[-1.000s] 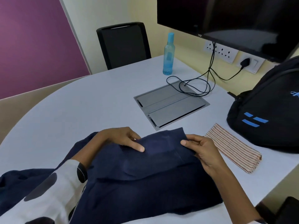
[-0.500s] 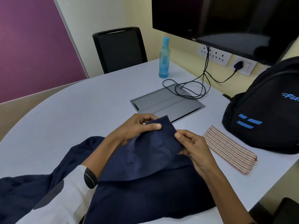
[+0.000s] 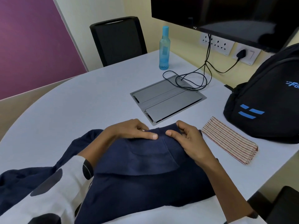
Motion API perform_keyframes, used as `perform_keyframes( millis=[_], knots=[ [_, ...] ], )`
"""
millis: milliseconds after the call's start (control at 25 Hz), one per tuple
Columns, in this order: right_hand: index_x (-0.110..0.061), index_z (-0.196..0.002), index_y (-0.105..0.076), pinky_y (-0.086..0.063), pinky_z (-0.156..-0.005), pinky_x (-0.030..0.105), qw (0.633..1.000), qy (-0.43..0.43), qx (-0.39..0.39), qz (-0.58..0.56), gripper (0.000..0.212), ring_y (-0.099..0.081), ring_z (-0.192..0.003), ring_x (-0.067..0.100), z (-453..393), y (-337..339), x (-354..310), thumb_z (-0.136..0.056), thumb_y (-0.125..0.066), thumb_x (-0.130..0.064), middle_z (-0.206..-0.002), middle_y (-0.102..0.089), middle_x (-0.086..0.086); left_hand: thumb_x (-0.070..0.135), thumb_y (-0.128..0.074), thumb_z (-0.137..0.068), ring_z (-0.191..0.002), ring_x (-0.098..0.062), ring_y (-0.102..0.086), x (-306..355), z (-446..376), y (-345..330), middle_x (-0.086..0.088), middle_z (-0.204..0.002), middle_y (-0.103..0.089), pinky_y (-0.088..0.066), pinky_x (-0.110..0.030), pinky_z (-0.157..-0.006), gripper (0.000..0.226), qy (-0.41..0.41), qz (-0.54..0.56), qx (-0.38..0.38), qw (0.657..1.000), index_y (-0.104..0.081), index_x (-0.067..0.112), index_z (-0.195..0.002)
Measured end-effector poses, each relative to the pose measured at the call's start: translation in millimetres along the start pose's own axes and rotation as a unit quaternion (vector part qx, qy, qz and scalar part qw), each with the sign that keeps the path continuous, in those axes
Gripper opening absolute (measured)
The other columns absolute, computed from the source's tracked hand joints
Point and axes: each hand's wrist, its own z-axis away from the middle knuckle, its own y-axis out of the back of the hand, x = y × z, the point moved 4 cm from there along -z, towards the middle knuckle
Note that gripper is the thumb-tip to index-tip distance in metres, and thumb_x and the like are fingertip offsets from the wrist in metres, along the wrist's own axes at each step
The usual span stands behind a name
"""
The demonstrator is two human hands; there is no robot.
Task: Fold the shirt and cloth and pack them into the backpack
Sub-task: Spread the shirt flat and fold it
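Observation:
A navy blue shirt [image 3: 145, 172] lies bunched on the white table [image 3: 80, 113] in front of me. My left hand [image 3: 131, 130] pinches its far edge between thumb and fingers. My right hand [image 3: 187, 139] pinches the same edge just to the right, thumbs nearly meeting. A folded striped cloth [image 3: 229, 139] lies flat to the right of the shirt. The black backpack [image 3: 268, 101] with blue marks stands upright at the right, behind the cloth. I cannot tell whether it is open.
A grey cable hatch [image 3: 166, 99] is set in the table beyond my hands, with black cables [image 3: 191, 80] coiled on it. A blue bottle [image 3: 164, 47] stands farther back. A black chair [image 3: 118, 39] sits across the table and a monitor [image 3: 226, 15] hangs on the wall.
Both hands have brought the shirt's raised edge down toward the table and closer together. The fold that stood up half a second ago now lies lower.

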Motion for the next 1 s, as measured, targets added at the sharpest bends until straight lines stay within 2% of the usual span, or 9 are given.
perform_keyframes(
  millis=[80,160,280,360,480,600,760,880,1000],
  knots=[
    [-0.003,-0.077,-0.052,-0.042,-0.064,0.031,1.000,0.007,0.001,-0.021,0.024,-0.051,-0.068,0.015,1,12,3,-0.092,-0.061,-0.020,-0.071,-0.055,0.006,0.053,-0.074,-0.073,-0.067,-0.007,-0.066,-24,9,10,0.009,-0.072,-0.071,-0.049,-0.021,-0.066,0.033,0.045,-0.026,-0.031,0.998,-0.073,0.019,-0.073],
    [0.000,-0.092,-0.062,-0.050,-0.077,0.030,0.996,-0.013,0.018,-0.082,0.019,-0.062,-0.083,0.016,3,27,9,-0.090,-0.060,-0.019,-0.088,-0.068,0.012,0.041,-0.075,-0.077,-0.079,-0.015,-0.070,-44,16,17,0.001,-0.083,-0.075,-0.055,-0.027,-0.076,0.027,0.061,-0.031,-0.037,0.997,-0.076,0.014,-0.083],
    [0.000,-0.094,-0.067,-0.050,-0.081,0.034,0.985,-0.066,0.097,-0.125,0.024,-0.065,-0.086,0.023,0,47,34,-0.085,-0.065,-0.022,-0.095,-0.070,0.019,0.045,-0.071,-0.080,-0.068,-0.013,-0.058,-61,7,29,-0.002,-0.074,-0.064,-0.045,-0.028,-0.072,0.046,0.041,-0.009,0.044,0.998,-0.067,0.000,-0.082],
    [0.001,-0.087,-0.067,-0.046,-0.071,0.026,0.982,-0.073,0.172,0.021,0.024,-0.061,-0.077,0.021,-4,55,59,-0.086,-0.068,-0.023,-0.085,-0.069,0.021,0.056,-0.061,-0.082,-0.072,-0.014,-0.051,-73,-10,31,-0.001,-0.075,-0.057,-0.035,-0.033,-0.080,0.052,0.062,-0.080,0.072,0.992,-0.062,0.004,-0.083],
    [-0.004,-0.090,-0.070,-0.045,-0.067,0.022,0.951,-0.061,0.213,0.216,0.024,-0.062,-0.077,0.020,-9,53,88,-0.089,-0.065,-0.028,-0.079,-0.069,0.010,0.044,-0.045,-0.096,-0.091,-0.014,-0.054,-87,-36,21,0.007,-0.087,-0.061,-0.023,-0.040,-0.092,0.028,0.118,-0.231,0.087,0.962,-0.061,0.022,-0.090],
    [-0.011,-0.095,-0.071,-0.051,-0.067,0.030,0.941,-0.050,0.217,0.254,0.020,-0.062,-0.073,0.018,-17,57,107,-0.092,-0.060,-0.028,-0.077,-0.068,0.004,0.041,-0.036,-0.101,-0.091,-0.012,-0.051,-100,-54,6,0.009,-0.088,-0.058,-0.021,-0.040,-0.098,0.027,0.144,-0.290,0.094,0.942,-0.057,0.027,-0.095],
    [-0.011,-0.091,-0.069,-0.050,-0.061,0.033,0.923,-0.052,0.197,0.327,0.020,-0.059,-0.065,0.018,-35,72,134,-0.093,-0.059,-0.027,-0.069,-0.065,0.005,0.041,-0.028,-0.102,-0.096,-0.015,-0.052,-135,-66,0,0.008,-0.086,-0.055,-0.022,-0.038,-0.095,0.032,0.179,-0.304,0.094,0.931,-0.048,0.026,-0.082],
    [-0.008,-0.077,-0.059,-0.042,-0.055,0.030,0.920,-0.095,0.153,0.347,0.026,-0.056,-0.062,0.020,-50,77,162,-0.093,-0.058,-0.030,-0.065,-0.060,0.003,0.036,-0.027,-0.103,-0.097,-0.016,-0.051,-151,-78,2,0.008,-0.088,-0.054,-0.019,-0.041,-0.101,0.031,0.161,-0.283,0.156,0.933,-0.046,0.022,-0.083],
    [-0.007,-0.088,-0.058,-0.039,-0.059,0.028,0.915,-0.119,0.145,0.358,0.025,-0.055,-0.066,0.018,-61,80,177,-0.095,-0.054,-0.031,-0.073,-0.062,0.005,0.032,-0.024,-0.103,-0.085,-0.014,-0.053,-157,-90,-1,0.010,-0.078,-0.052,-0.012,-0.043,-0.109,0.029,0.101,-0.277,0.232,0.927,-0.043,0.021,-0.084]
  ],
)
